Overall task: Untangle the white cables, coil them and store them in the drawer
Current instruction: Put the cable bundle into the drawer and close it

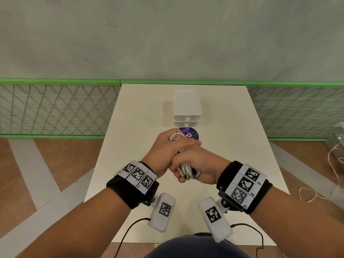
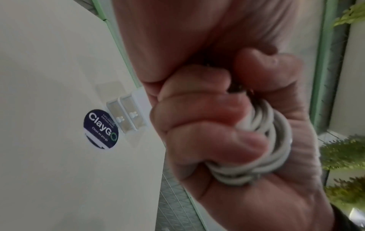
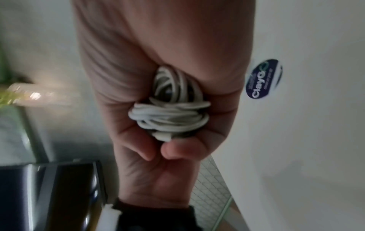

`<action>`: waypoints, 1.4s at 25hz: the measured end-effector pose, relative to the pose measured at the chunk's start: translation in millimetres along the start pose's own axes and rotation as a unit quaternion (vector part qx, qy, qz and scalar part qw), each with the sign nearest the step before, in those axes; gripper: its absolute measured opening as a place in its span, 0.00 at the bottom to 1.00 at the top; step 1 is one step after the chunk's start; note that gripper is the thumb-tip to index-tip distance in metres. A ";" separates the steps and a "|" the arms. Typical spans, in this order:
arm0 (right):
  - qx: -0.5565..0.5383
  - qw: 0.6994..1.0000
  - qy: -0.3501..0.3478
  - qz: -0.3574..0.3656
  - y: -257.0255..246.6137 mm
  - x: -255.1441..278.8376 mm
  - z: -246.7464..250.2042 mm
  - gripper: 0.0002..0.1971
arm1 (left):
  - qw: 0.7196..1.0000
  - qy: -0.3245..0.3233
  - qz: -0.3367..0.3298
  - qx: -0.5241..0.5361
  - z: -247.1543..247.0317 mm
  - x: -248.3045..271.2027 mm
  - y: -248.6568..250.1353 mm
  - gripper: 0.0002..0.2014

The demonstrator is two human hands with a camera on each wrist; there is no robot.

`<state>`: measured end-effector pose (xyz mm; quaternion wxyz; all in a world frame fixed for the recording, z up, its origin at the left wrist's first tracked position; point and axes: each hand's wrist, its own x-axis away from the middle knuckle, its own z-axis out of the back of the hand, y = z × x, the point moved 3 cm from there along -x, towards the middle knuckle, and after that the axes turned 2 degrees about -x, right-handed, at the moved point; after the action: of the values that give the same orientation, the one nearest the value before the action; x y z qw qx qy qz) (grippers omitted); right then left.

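Both my hands meet above the middle of the white table [image 1: 232, 146]. Between them is a coiled bundle of white cable [image 1: 186, 169]. My left hand [image 1: 165, 148] wraps over the bundle's far end, where some loops [image 1: 175, 137] stick out. My right hand [image 1: 197, 164] grips the near end from below. Curled fingers close round the cable loops [image 2: 272, 140] in the left wrist view. The wound bundle [image 3: 169, 115] sits in the palm in the right wrist view. The small white drawer unit [image 1: 187, 107] stands just beyond my hands, its two drawers closed.
A round purple sticker [image 1: 192, 134] lies on the table between my hands and the drawers. A green mesh fence [image 1: 55, 108] runs behind the table. On the floor at the right lie a loose white cord [image 1: 307, 194] and a clear box [image 1: 338, 138].
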<state>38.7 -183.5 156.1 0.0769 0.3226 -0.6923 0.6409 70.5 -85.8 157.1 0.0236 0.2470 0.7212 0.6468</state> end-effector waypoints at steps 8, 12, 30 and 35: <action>-0.241 0.970 -0.031 -0.009 15.8 4.3 4.3 0.06 | 0.993 0.106 -0.047 0.020 4.4 -6.2 -2.0 0.13; -0.264 0.964 0.019 -0.037 32.9 -4.2 17.6 0.06 | 0.994 0.106 -0.013 0.039 1.8 -21.5 -23.6 0.14; 0.462 0.853 0.242 -0.015 105.2 -80.3 172.1 0.14 | 0.822 0.148 0.113 -0.539 49.3 -246.0 -143.1 0.23; 0.569 0.780 0.259 0.038 98.7 -90.9 188.0 0.16 | 0.806 0.227 0.069 -0.543 31.8 -268.1 -149.7 0.25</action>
<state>113.5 -330.9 -5.2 0.0318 0.1026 -0.1674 0.9800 268.0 -166.4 -66.0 -0.0553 0.0889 0.2182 0.9703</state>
